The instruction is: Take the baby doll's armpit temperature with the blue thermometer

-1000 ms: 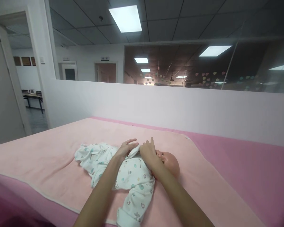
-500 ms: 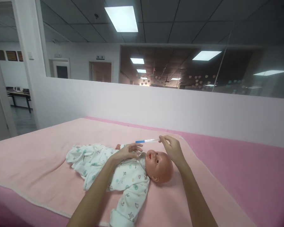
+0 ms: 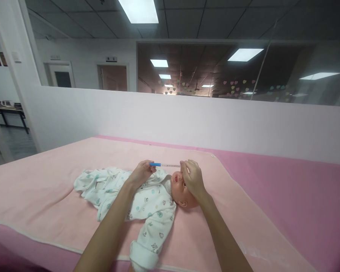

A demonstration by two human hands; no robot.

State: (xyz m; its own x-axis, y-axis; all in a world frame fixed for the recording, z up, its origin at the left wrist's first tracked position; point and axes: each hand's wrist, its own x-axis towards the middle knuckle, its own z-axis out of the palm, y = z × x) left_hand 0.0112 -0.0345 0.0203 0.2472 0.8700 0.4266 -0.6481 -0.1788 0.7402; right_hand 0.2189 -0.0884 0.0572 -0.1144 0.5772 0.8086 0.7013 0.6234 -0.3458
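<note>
A thin glass thermometer [image 3: 170,165] with a blue end is held level above a baby doll [image 3: 151,200]. My left hand [image 3: 141,175] pinches the blue end over the doll's chest. At the clear end, the fingers of my right hand [image 3: 193,178] are closed on the glass, in front of the doll's head. The doll lies on its back in a white printed outfit, head to the right, its mouth and one eye showing. My right hand hides part of its forehead.
A peach blanket [image 3: 45,181] lies under the doll on a pink padded surface [image 3: 286,196]. Behind it runs a low white wall [image 3: 187,121] with glass above. At the far left, a table [image 3: 10,110] stands past a doorway.
My left hand, open before, has closed on the thermometer's blue end. My right hand has moved left with the thermometer, now covering part of the doll's face. The view has tilted slightly downward.
</note>
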